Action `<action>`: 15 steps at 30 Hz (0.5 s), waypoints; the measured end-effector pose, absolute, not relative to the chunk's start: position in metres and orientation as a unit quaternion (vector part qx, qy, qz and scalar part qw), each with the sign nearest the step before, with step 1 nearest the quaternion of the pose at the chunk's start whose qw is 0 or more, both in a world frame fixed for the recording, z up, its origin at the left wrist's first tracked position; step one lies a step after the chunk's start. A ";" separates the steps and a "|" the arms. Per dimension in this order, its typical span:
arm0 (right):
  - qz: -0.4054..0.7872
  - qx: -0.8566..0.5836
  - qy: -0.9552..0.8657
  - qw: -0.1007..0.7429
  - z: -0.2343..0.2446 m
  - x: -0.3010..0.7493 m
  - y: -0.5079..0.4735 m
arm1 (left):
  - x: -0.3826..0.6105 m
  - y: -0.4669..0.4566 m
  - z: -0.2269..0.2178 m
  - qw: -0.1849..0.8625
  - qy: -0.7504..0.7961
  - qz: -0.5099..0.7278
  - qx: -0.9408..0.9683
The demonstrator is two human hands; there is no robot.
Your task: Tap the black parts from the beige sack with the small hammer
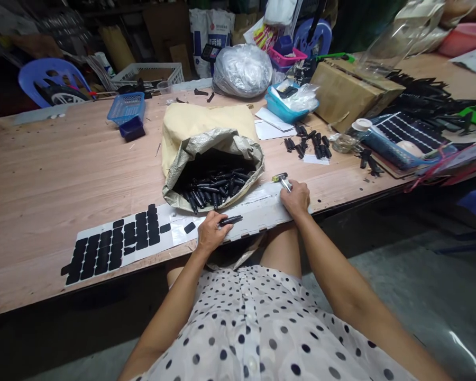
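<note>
Left hand (209,232) at lower centre, grip pinching a black clip (230,220), right hand (296,197) closed round a metal tool (282,180), both over a white sheet (257,211) of black pads (115,244) on the desk (43,180), sack (212,166) of glossy black clips just above, writing on far bag (211,29) unreadable.

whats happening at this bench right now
A person sits at a wooden table. Their left hand holds a black part over a long white backing sheet, which carries rows of black stickers at its left end. Their right hand rests on the sheet's right end, at a small metal tool with a yellow end. An open woven sack full of similar black parts sits just behind the sheet.
</note>
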State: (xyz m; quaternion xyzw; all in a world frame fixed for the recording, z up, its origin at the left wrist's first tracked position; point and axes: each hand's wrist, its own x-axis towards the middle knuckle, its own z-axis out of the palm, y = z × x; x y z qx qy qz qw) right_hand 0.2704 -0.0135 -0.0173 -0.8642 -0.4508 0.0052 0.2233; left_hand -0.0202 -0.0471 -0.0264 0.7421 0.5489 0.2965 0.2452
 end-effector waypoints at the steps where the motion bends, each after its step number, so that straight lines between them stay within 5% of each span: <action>1: 0.011 -0.869 -0.442 0.223 -0.017 0.272 -0.016 | -0.020 -0.047 -0.026 0.247 0.549 0.296 0.742; 10: 0.001 -0.873 -0.453 0.181 -0.010 0.264 -0.032 | -0.022 -0.044 -0.027 0.243 0.548 0.287 0.747; 15: -0.013 -0.844 -0.465 0.266 -0.001 0.267 -0.045 | -0.018 -0.045 -0.024 0.254 0.552 0.284 0.742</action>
